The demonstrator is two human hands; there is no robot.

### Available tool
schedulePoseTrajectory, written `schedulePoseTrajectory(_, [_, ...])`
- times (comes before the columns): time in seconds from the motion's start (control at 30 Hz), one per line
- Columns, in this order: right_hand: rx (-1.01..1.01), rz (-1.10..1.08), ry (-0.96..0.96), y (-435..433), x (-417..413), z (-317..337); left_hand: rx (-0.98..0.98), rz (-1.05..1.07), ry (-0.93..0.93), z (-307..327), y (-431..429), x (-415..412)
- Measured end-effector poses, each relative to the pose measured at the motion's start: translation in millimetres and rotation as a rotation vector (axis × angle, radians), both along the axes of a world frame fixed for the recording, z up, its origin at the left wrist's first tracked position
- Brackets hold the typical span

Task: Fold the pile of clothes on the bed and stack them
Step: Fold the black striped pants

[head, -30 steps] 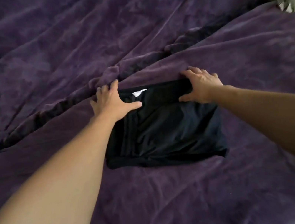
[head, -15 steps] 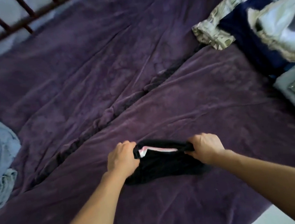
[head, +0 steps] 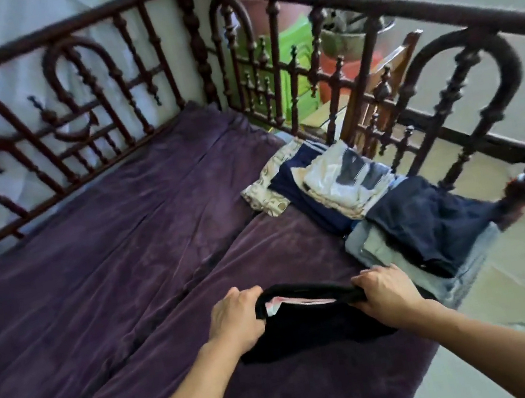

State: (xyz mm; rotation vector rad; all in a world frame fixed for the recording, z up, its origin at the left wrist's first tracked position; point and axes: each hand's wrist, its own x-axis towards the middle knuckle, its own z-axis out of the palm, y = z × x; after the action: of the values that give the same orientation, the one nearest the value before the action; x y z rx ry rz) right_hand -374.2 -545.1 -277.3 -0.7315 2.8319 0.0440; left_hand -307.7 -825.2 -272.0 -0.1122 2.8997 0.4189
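A folded black garment (head: 313,325) with a pink-white label showing at its top edge is lifted off the purple bedspread (head: 118,257). My left hand (head: 236,318) grips its left end and my right hand (head: 386,292) grips its right end. To the right, near the bed rail, stand two stacks of folded clothes. The nearer stack (head: 433,232) has dark navy on top of grey and light blue pieces. The farther stack (head: 328,184) has white, navy and patterned cream pieces.
A dark carved wooden rail (head: 118,94) runs along the back and right side of the bed. Behind the right rail are a green bag (head: 294,65), a wooden chair (head: 387,84) and pots. The bed's right edge drops to a pale floor (head: 521,301).
Both hands closed on the black garment's top edge and lifted it off the bedspread toward the right. The view swung up and right, revealing the rail and the folded stacks.
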Motion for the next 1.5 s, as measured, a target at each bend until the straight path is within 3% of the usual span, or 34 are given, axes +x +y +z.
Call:
schedulePoseTrajectory(0.27, [-0.174, -0.108, 0.052, 141, -113, 65, -0.156, -0.039, 0.138, 69, 140, -145])
schedulePoseTrajectory(0.47, [-0.301, -0.187, 0.03, 175, -191, 98, -0.264, -0.067, 0.214, 128, 185, -237])
schedulePoseTrajectory(0.7, [-0.495, -0.35, -0.315, 144, -277, 75, -0.389, -0.061, 0.16, 140, 169, -338])
schedulePoseTrajectory(0.9, [-0.702, -0.611, -0.624, 117, -355, 8, -0.396, -0.127, 0.018, 85, 155, -457])
schedulePoseTrajectory(1.0, [-0.595, -0.689, -0.632, 120, -396, -29, -0.339, -0.096, 0.032, 29, 164, -505])
schedulePoseTrajectory(1.17, [-0.161, -0.492, -0.316, 142, -436, -64, -0.239, 0.08, 0.21, -56, 168, -536])
schedulePoseTrajectory(1.33, [-0.238, -0.054, 0.122, 142, -399, -105, -0.109, 0.163, 0.048, -132, 163, -498])
schedulePoseTrajectory(1.5, [0.006, 0.017, -0.136, 137, -385, -145, -0.053, 0.135, -0.062, -153, 158, -480])
